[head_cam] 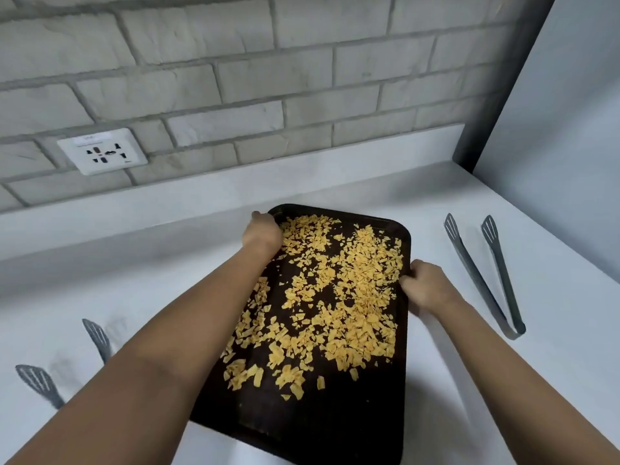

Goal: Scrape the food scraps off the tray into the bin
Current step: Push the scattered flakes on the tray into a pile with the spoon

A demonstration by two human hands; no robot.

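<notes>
Task barely started: tray (pixel 335 424) sits on the worktop (pixel 503 397) mid-counter, fully covered in yellow food scraps (pixel 339 297). No bin in view. Nothing scraped off yet, as far as I can tell.

Left hand (pixel 263 231) grips the tray's far-left corner, fingers curled over the rim. Right hand (pixel 424 286) pinches the right edge, fingers bent round it.

Tongs (pixel 483 273) lie untouched near the worktop's right edge; a second pair (pixel 97 337) lies toward the left edge.
</notes>
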